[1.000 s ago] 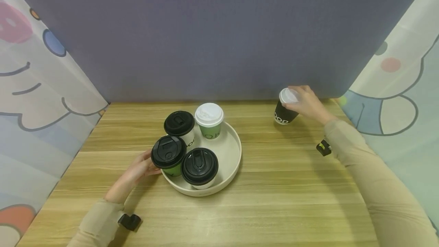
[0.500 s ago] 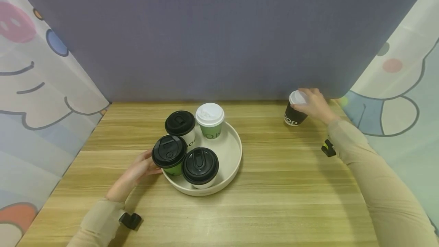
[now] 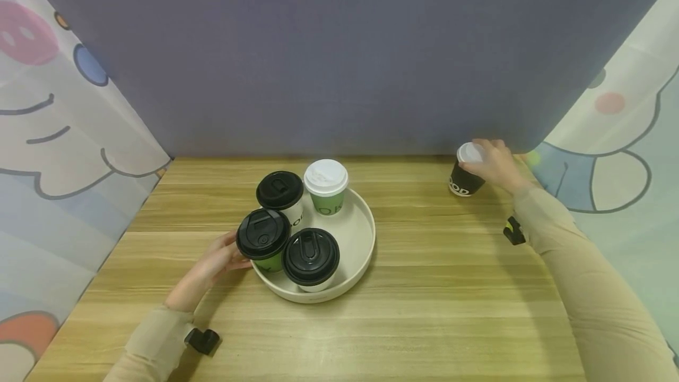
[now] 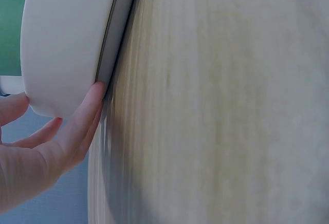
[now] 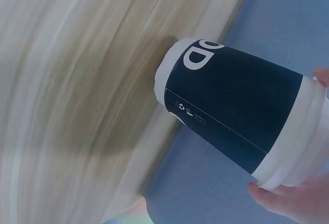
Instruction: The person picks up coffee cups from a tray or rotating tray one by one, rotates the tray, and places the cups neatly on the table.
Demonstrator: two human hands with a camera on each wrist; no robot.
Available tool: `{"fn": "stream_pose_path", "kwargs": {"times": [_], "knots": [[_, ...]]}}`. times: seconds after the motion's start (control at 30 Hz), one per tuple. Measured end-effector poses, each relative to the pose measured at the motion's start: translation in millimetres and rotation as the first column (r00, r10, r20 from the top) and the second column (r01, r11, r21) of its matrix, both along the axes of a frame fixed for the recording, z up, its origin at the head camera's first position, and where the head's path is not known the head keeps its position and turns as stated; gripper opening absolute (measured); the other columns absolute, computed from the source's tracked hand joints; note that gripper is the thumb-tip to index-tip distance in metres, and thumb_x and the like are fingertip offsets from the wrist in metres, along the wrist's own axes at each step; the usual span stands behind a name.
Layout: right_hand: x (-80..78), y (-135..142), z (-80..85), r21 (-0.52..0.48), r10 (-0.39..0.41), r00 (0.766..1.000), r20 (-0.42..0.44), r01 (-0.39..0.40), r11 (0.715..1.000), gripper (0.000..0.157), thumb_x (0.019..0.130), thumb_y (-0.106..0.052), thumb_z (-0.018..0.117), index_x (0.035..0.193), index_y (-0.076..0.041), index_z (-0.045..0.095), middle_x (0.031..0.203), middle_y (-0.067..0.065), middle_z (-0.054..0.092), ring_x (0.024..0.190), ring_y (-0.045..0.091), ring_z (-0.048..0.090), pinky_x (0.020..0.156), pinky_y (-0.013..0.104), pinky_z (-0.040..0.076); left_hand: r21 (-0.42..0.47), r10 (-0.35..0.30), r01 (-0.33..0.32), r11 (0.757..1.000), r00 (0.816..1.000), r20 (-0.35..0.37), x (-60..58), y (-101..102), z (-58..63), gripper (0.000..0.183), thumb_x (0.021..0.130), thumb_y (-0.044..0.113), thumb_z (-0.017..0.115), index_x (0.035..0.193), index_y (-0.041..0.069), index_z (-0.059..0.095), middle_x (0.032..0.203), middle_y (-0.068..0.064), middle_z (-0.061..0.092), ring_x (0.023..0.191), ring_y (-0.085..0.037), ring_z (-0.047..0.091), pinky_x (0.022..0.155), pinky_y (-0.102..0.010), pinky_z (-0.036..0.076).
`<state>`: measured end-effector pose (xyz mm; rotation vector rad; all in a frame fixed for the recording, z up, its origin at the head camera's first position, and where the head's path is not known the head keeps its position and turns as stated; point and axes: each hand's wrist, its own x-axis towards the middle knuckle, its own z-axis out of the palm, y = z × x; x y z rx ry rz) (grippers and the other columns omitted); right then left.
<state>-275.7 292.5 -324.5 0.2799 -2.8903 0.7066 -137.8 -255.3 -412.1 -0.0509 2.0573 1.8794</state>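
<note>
Toward the far right of the counter [image 3: 424, 287], head view: right hand [image 3: 495, 167] pinches a black cup [image 3: 464, 181] by its white lid [image 3: 470, 151]; cup leans a little, close to the grey backdrop [image 3: 339, 58], well apart from the tray [image 3: 356, 234]; left hand [image 3: 218, 259] grips the tray at its left side; four lidded cups stand in it: green cup [image 3: 328, 203], white-lidded, at the back; white cup [image 3: 293, 214], black-lidded, beside that; second green cup [image 3: 269, 263], black-lidded, nearest the left hand; second white cup [image 3: 319, 286], black-lidded, at the front.
Left wrist view: thumb on the tray's rim, fingertips against its bottom edge; counter alongside.
Right wrist view: fingertips on opposite sides of the black cup's lid; white lettering [image 5: 191, 62] near its base; cannot tell whether that base touches the counter.
</note>
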Motion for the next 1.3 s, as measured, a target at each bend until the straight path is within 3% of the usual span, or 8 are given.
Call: {"fn": "stream_pose_path", "kwargs": {"times": [0.17, 0.47, 0.77, 1.03, 1.3], "knots": [[-0.3, 4, -2.8, -0.001, -0.009, 1.0, -0.001, 0.009, 1.0, 0.068, 0.079, -0.03, 0.062, 0.126, 0.01, 0.034, 0.118, 0.042, 0.03, 0.102, 0.054, 0.031, 0.081, 0.063, 0.031, 0.005, -0.003, 0.003, 1.0, 1.0, -0.002, -0.2, 1, 0.1, 0.057, 0.096, 0.02, 0.038, 0.136, -0.011, 0.012, 0.126, -0.027, 0.037, 0.089, -0.01, 0.058, 0.082, -0.036, 0.05], [-0.9, 8, -6.0, 0.02, -0.01, 1.0, 0.012, 0.01, 1.0, 0.07, 0.079, -0.032, 0.061, 0.127, 0.011, 0.033, 0.117, 0.043, 0.03, 0.103, 0.051, 0.031, 0.082, 0.063, 0.032, 0.011, -0.003, 0.003, 1.0, 1.0, 0.0, -0.2, 1, 1.0, 0.055, 0.096, 0.018, 0.037, 0.135, -0.012, 0.012, 0.113, -0.011, 0.048, 0.087, -0.009, 0.058, 0.081, -0.036, 0.05], [-1.7, 8, -11.2, 0.018, 0.011, 0.999, -0.037, -0.01, 1.0, 0.068, 0.078, -0.028, 0.062, 0.124, 0.014, 0.035, 0.113, 0.043, 0.034, 0.102, 0.05, 0.031, 0.081, 0.062, 0.033, 0.005, -0.004, 0.004, 1.0, 1.0, 0.006, 0.3, 3, 3.7, 0.057, 0.097, 0.02, 0.036, 0.136, -0.011, 0.009, 0.127, -0.025, 0.035, 0.088, -0.007, 0.056, 0.081, -0.034, 0.05], [-0.6, 6, -11.0, 0.011, -0.001, 1.0, -0.006, 0.001, 1.0, 0.069, 0.079, -0.03, 0.062, 0.126, 0.012, 0.033, 0.115, 0.043, 0.031, 0.103, 0.05, 0.03, 0.081, 0.063, 0.032, 0.01, 0.002, -0.002, 1.0, 1.0, 0.007, 0.7, 3, 2.8, 0.056, 0.097, 0.018, 0.034, 0.136, -0.012, 0.008, 0.129, -0.03, 0.03, 0.087, -0.007, 0.057, 0.081, -0.034, 0.05], [-0.1, 6, -11.1, 0.01, -0.004, 1.0, 0.001, 0.004, 1.0, 0.07, 0.079, -0.031, 0.061, 0.126, 0.012, 0.033, 0.116, 0.042, 0.031, 0.103, 0.05, 0.03, 0.082, 0.063, 0.031, 0.011, 0.003, -0.003, 1.0, 1.0, 0.004, 0.7, 2, 2.2, 0.056, 0.097, 0.018, 0.036, 0.136, -0.012, 0.009, 0.124, -0.024, 0.038, 0.087, -0.008, 0.057, 0.081, -0.034, 0.051]]}}
